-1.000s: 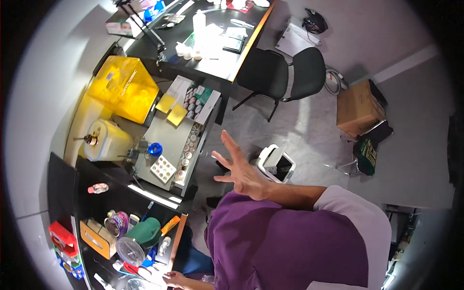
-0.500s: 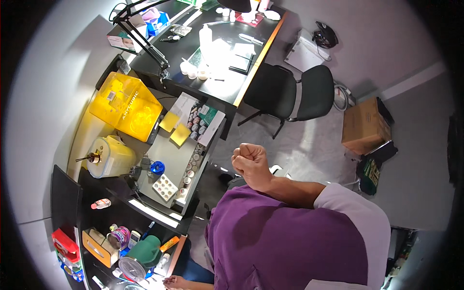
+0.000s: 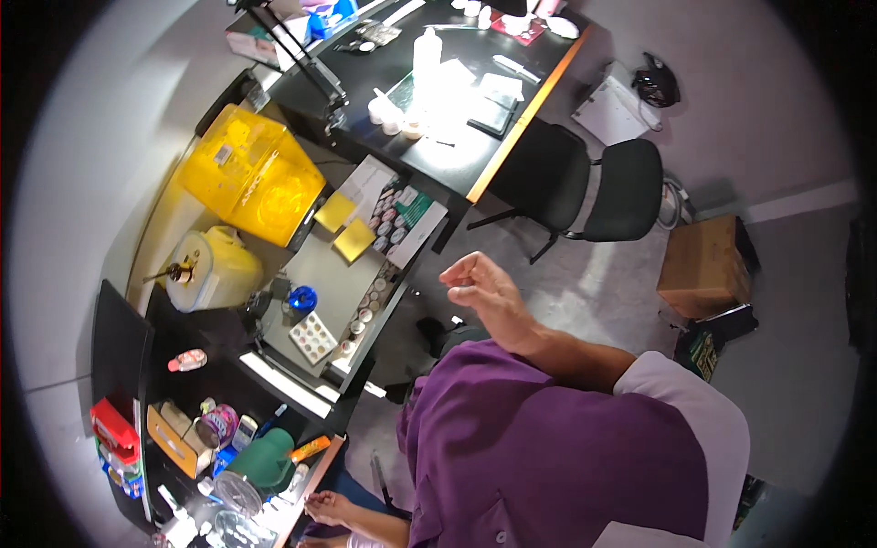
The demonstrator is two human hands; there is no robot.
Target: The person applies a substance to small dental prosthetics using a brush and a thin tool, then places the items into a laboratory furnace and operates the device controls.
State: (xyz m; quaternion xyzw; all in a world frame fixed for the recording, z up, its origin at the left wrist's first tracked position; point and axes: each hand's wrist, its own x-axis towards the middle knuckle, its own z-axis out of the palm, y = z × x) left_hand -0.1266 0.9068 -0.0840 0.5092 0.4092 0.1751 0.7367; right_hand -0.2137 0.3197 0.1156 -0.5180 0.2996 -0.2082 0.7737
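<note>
My right hand (image 3: 484, 297) is raised over the floor in front of my purple top, fingers loosely bent and partly open, holding nothing. It is nearest to a low grey worktop (image 3: 338, 283) at its left, which carries a blue round container (image 3: 302, 298), a tray of small round pots (image 3: 313, 338) and two yellow pads (image 3: 353, 239). My left hand does not show. At lower left, another person's bare hands (image 3: 329, 507) are at the edge of a cluttered dark desk (image 3: 192, 374).
A black desk (image 3: 548, 73) with a lamp and bottles stands at the top. A black chair (image 3: 621, 192) is beside it, and a cardboard box (image 3: 703, 265) is at the right. Yellow machine covers (image 3: 251, 173) and a yellow container (image 3: 219, 274) line the left side.
My right hand went from spread fingers to a fist, and its fingers are now loosened and partly open. The view of the room has shifted slightly as the head moved.
</note>
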